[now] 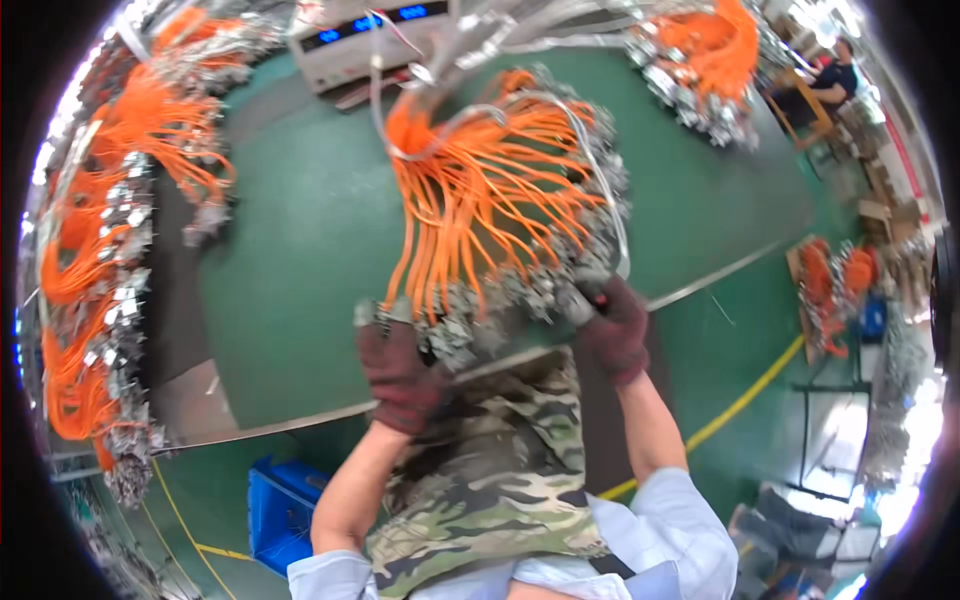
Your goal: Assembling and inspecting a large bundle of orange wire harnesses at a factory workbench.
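Observation:
A fanned bundle of orange cables (pixel 450 210) lies on the green table in front of me, its silvery metal connectors (pixel 455 335) spread along the near and right sides. My left hand (pixel 398 370), in a dark red glove with grey fingertips, is closed at the near left end of the fan, where one cable end meets the fingers. At the right end of the connectors my right hand (pixel 615 330), gloved alike, has its fingers closed around connector ends. Blur hides the exact grip of both hands. A white cable (pixel 590 150) loops over the bundle.
The green table (pixel 300 250) curves close to my camouflage apron (pixel 500 470). More orange cables hang along the left (pixel 80 260) and lie at the back right (pixel 710 50). A boxy instrument with blue displays (pixel 350 50) stands behind. Below left is a blue bin (pixel 285 515). Another person (pixel 835 80) sits far right.

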The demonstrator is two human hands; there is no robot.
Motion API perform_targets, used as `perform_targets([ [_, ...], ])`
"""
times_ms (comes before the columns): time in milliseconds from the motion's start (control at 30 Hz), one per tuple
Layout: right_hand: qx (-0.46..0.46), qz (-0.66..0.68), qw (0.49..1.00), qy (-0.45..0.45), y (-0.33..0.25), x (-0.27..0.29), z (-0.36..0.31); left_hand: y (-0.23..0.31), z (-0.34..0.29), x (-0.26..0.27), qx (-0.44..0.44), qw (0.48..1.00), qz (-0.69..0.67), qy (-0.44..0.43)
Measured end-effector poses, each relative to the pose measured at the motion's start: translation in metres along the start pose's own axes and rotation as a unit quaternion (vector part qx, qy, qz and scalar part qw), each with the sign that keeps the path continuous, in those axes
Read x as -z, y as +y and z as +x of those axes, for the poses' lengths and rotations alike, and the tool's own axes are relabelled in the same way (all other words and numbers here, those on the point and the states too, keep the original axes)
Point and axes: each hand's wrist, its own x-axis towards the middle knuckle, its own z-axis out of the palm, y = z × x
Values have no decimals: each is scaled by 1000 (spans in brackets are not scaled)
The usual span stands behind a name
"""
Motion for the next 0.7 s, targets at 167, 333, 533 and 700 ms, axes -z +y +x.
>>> perform_targets([
  [167,-37,177,983,8,-27,-7,-2,2,-3,-2,7,1000,-10,2],
  [333,-18,123,992,17,-20,-20,2,-1,-3,1,23,999,-28,-13],
  [533,7,72,997,13,-15,-27,4,-5,-6,-2,25,999,-28,-8],
  [700,48,45,998,22,-12,-26,2,-2,-3,-1,25,999,-29,-9],
])
